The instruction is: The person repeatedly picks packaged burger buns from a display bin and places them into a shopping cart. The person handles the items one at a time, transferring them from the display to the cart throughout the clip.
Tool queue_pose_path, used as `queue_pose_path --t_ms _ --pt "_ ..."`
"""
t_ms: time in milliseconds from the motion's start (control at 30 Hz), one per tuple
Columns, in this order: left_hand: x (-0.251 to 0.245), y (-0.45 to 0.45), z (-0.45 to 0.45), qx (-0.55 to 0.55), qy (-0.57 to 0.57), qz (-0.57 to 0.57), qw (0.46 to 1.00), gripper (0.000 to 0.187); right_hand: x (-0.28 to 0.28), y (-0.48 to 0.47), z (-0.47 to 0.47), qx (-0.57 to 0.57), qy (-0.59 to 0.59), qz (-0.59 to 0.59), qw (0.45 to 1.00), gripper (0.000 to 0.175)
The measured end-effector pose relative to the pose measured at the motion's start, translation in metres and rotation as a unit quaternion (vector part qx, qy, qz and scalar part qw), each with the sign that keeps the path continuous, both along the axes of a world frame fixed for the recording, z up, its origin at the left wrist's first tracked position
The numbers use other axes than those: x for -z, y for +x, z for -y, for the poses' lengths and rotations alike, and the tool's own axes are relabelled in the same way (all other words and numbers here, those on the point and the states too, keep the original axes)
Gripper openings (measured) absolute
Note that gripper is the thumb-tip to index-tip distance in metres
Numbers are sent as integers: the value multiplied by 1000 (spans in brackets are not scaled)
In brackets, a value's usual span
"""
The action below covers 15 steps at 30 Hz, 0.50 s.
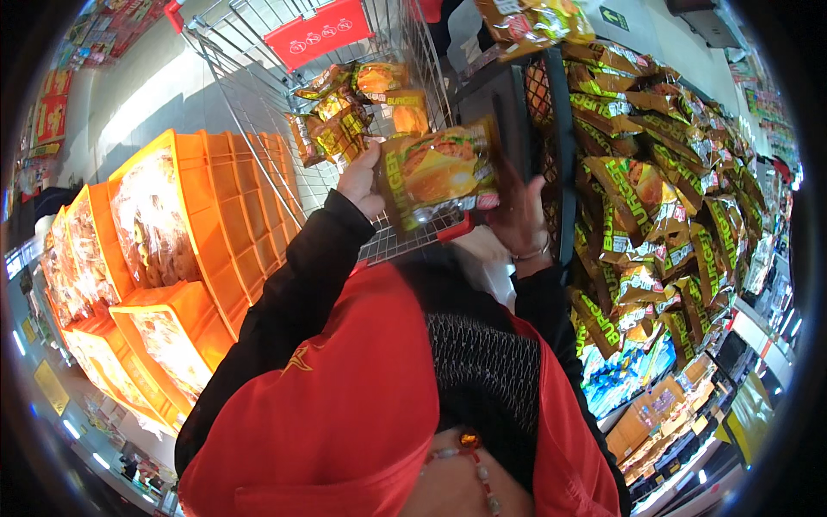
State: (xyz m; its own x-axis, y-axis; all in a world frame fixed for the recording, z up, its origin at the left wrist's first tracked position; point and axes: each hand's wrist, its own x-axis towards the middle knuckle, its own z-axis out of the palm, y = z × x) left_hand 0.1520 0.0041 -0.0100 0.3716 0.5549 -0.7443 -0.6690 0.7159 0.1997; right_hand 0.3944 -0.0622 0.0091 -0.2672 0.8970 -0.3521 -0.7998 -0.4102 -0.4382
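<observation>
My left hand point(362, 181) grips the left edge of a brown plastic packet point(442, 174) with a burger picture on it. The packet is held above the near end of a wire shopping cart point(258, 155). My right hand point(522, 213) is beside the packet's right edge, blurred, with its thumb apart from the fingers. The packet is not between thumb and fingers, and whether the fingertips touch it is unclear. Several similar packets point(339, 116) lie in the cart beyond my left hand.
Right of my right hand, many burger packets point(646, 194) are heaped in a dark-framed display bin point(563, 155). Another packet point(536, 22) sits at its far corner. Orange plastic crates point(219, 213) holding clear-wrapped goods stand close on the left. A red handle piece point(456, 227) is at the cart's near end.
</observation>
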Motion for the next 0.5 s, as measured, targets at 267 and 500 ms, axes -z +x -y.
queue_pose_path --t_ms 267,500 --pt "-4 47 44 13 -16 44 999 42 0 -37 13 149 -142 65 976 54" --pt "113 -4 42 210 33 -214 953 44 24 16 27 130 -144 75 978 56"
